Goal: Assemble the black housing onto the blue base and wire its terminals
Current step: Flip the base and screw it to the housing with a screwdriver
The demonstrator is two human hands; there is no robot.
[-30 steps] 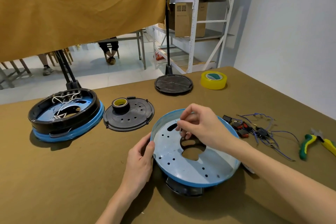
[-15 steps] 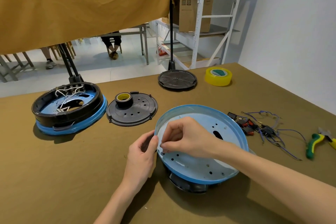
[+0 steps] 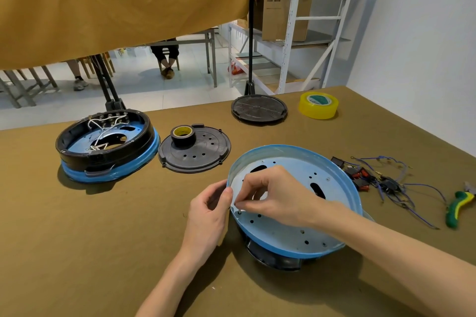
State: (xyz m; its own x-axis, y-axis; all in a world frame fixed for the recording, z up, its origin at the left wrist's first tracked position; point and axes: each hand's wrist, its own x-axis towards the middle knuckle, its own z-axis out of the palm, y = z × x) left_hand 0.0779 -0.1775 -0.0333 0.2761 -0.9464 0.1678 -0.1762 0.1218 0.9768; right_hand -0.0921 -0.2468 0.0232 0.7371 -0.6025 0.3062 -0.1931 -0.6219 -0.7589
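Observation:
A round blue base lies open side up on top of a black housing, which shows only under its near edge. My left hand grips the base's left rim. My right hand reaches inside the base and pinches a small screw standing on the floor near the left rim. A bundle of blue wires with black and red terminals lies to the right of the base.
A second assembled blue base with black housing and white wires sits at the left. Beside it lies a black perforated cover with a black tape roll. Farther back are a black disc and yellow tape. Green-handled pliers lie at the right.
My right hand has moved from the middle hole of the base to its left rim, now pinching a screw there. The base has tilted and turned slightly.

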